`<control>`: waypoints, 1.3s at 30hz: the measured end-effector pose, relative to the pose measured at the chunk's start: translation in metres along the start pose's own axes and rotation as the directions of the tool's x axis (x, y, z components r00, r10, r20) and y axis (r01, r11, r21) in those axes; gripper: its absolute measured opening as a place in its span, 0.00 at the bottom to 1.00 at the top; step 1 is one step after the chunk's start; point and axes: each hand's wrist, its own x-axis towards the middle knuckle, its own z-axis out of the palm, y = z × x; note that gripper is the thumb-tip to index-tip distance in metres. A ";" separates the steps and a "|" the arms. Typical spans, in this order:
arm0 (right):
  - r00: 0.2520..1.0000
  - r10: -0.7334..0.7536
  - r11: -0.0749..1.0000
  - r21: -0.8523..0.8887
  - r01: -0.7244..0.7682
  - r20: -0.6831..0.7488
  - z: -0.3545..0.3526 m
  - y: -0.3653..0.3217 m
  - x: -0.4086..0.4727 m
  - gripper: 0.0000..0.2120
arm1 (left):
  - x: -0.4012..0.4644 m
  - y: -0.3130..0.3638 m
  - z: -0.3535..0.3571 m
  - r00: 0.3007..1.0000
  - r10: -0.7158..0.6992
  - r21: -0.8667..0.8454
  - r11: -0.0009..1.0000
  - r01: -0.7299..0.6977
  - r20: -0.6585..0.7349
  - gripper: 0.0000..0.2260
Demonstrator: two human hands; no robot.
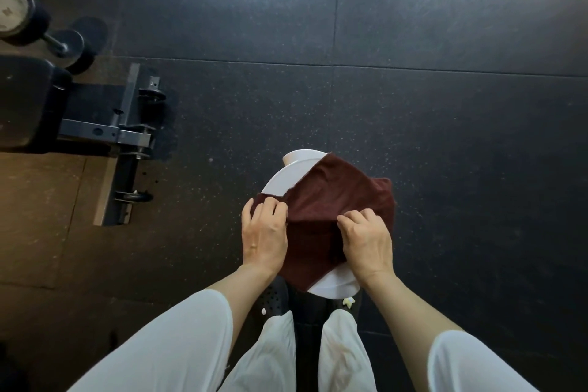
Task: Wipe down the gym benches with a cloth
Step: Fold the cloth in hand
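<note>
Pinching a soft, limp maroon cloth (331,200) by its folded edge, both hands (264,232) (366,239) grasp it over a white stool (296,169).

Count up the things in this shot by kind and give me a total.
Cloth, maroon, pinched by the left hand and right hand: 1
White round object beneath it: 1
Bench, black pad: 1
Dumbbell: 1
Dark clogs: 2
Total: 6
</note>
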 end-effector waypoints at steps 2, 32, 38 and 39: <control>1.000 -0.011 1.000 -0.001 0.011 -0.021 -0.015 -0.002 0.002 0.08 | -0.003 0.006 -0.014 0.999 0.033 -0.020 0.999 -0.034 -0.032 0.10; 0.991 0.001 0.712 0.696 0.095 -0.137 -0.276 -0.178 0.119 0.05 | 0.023 0.048 -0.323 0.856 -0.502 -0.572 0.742 0.350 -0.128 0.09; 0.990 -0.032 0.565 0.815 0.132 -0.139 -0.277 -0.265 0.160 0.05 | 0.058 -0.008 -0.367 0.877 -0.455 -0.732 0.649 0.207 -0.155 0.06; 0.991 -0.034 0.542 0.831 0.126 -0.129 -0.274 -0.280 0.168 0.05 | 0.066 -0.023 -0.373 0.878 -0.454 -0.753 0.628 0.197 -0.150 0.05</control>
